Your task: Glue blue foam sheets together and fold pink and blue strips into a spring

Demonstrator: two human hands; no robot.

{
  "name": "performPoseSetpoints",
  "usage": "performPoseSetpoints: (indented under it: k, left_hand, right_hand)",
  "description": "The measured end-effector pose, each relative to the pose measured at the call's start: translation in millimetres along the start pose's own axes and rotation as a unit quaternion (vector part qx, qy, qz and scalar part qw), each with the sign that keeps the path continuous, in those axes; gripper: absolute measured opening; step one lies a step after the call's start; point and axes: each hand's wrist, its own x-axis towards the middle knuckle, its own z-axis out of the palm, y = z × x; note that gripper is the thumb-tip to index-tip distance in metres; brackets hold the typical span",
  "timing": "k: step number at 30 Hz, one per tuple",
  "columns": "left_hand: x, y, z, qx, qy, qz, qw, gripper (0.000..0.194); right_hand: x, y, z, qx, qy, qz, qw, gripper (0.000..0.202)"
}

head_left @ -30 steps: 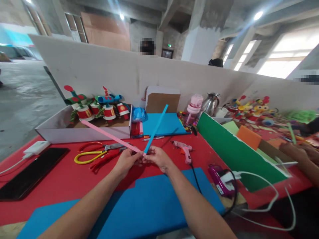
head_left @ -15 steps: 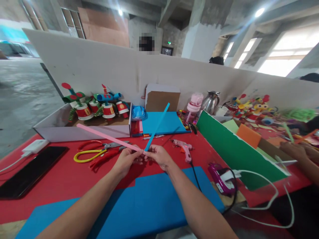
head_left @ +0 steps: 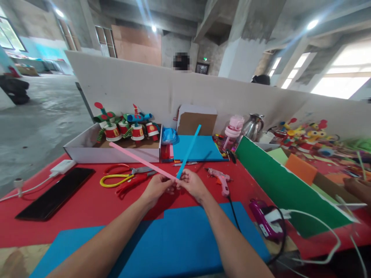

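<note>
A pink paper strip [head_left: 139,159] and a blue paper strip [head_left: 189,150] meet at one end between my fingertips, forming a wide V. My left hand [head_left: 159,188] pinches the pink strip close to the joint. My right hand [head_left: 193,185] grips the joined ends at the foot of the blue strip; the exact overlap is partly hidden by my fingers. Just left of my hands lie yellow-handled scissors [head_left: 116,180] and red-handled pliers [head_left: 131,184]. To the right rests a pink glue gun [head_left: 222,179] with its light on.
A white box [head_left: 116,154] holds several paper-cup figures at back left. Blue sheets [head_left: 197,148] lie behind my hands, and a blue board [head_left: 185,235] in front. A black phone [head_left: 55,193], a purple power strip [head_left: 265,220], and a green-sided box [head_left: 284,185] flank the red table. A co-worker's hand [head_left: 355,189] is far right.
The view has shifted a little, so the scene sits further right and lower in the frame. Both hands keep their pinch on the strips, which hold nearly the same V shape.
</note>
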Motion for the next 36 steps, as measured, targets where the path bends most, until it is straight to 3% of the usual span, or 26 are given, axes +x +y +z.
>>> performPoseSetpoints:
  k: [4,11,19,29,33,36]
  left_hand:
    - [0.8,-1.0,0.5,-0.010,0.020,0.003,1.000,0.027]
    - [-0.8,2.0,-1.1,0.007,-0.004,0.018,1.000,0.029]
    - [0.1,1.0,-0.5,-0.041,-0.007,0.012,0.999,0.040]
    - [2.4,-1.6,-4.0,-0.048,-0.015,0.013,0.999,0.038]
    - [3.6,1.7,-9.0,-0.057,0.019,0.015,0.998,0.038]
    - [6.2,0.9,-12.9,-0.057,0.009,0.025,0.998,0.037]
  right_hand:
    - [-1.1,-2.8,-3.1,0.040,-0.010,0.008,0.999,0.031]
    - [-0.9,-0.2,-4.6,0.085,0.013,0.060,0.995,0.030]
    - [1.1,-1.4,12.7,0.091,0.128,0.035,0.987,0.028]
    - [-1.4,-2.1,15.7,0.098,0.094,0.041,0.990,0.037]
    - [0.0,2.8,15.8,0.058,0.114,0.049,0.991,0.038]
    - [-0.3,5.7,17.7,0.037,0.096,0.047,0.994,0.038]
